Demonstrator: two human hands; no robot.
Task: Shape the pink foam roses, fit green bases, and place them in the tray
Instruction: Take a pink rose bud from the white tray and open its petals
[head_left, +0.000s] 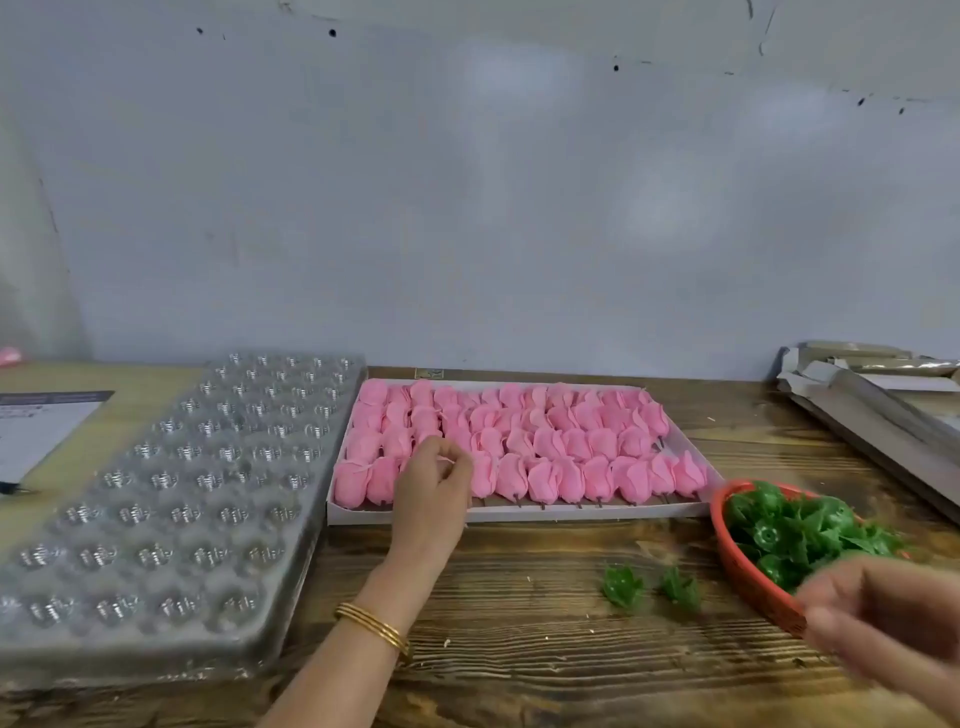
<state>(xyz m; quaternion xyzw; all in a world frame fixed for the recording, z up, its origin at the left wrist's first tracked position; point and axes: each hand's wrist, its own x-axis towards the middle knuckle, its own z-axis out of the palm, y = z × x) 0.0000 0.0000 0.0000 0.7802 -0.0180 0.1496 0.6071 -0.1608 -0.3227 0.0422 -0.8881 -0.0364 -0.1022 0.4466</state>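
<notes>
Right hand (883, 618) blurred at basket (748, 579) rim, grasp unclear, left hand (434, 480) gripping front-row roses (540, 480), wooden tabletop (519, 597) between

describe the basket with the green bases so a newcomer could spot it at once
On the wooden table, find the white box of pink foam roses in the middle. Off that box's near right corner sits the basket, heaped with green bases. It is the only orange-red container here, and its rim is curved, not straight.
</notes>
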